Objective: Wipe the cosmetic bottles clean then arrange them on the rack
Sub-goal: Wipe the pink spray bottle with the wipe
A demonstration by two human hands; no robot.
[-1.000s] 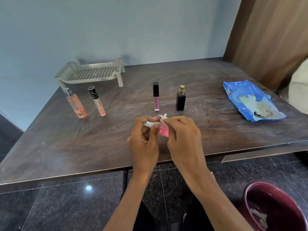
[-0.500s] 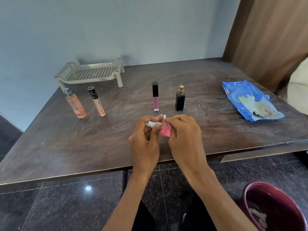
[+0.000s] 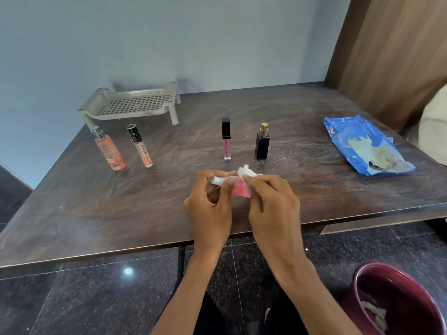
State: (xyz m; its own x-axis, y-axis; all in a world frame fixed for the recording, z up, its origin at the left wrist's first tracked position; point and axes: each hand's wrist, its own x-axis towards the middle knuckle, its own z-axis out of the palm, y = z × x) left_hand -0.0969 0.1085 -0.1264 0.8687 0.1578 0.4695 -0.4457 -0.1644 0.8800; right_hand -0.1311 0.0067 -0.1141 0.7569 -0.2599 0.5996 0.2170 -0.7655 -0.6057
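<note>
My left hand (image 3: 210, 209) grips a small pink bottle (image 3: 240, 189) by its white cap, held sideways above the table's front part. My right hand (image 3: 272, 209) presses a crumpled white wipe (image 3: 246, 170) against the bottle's pink body. Behind the hands a pink lip gloss tube (image 3: 226, 139) with a black cap and a black perfume bottle (image 3: 262, 142) with a gold top stand upright. To the left an orange spray bottle (image 3: 108, 151) and a peach tube (image 3: 140, 146) with a black cap stand, both apart from my hands. The beige perforated rack (image 3: 131, 105) sits at the back left with nothing on it.
A blue wipes pack (image 3: 362, 143), torn open, lies at the table's right. A maroon bin (image 3: 396, 301) with used wipes stands on the dark tiled floor at lower right. A wooden panel rises at the right, a blue wall at the back.
My hands have turned slightly on the pink bottle, and more of the white wipe now shows above my right fingers. The other bottles have not moved.
</note>
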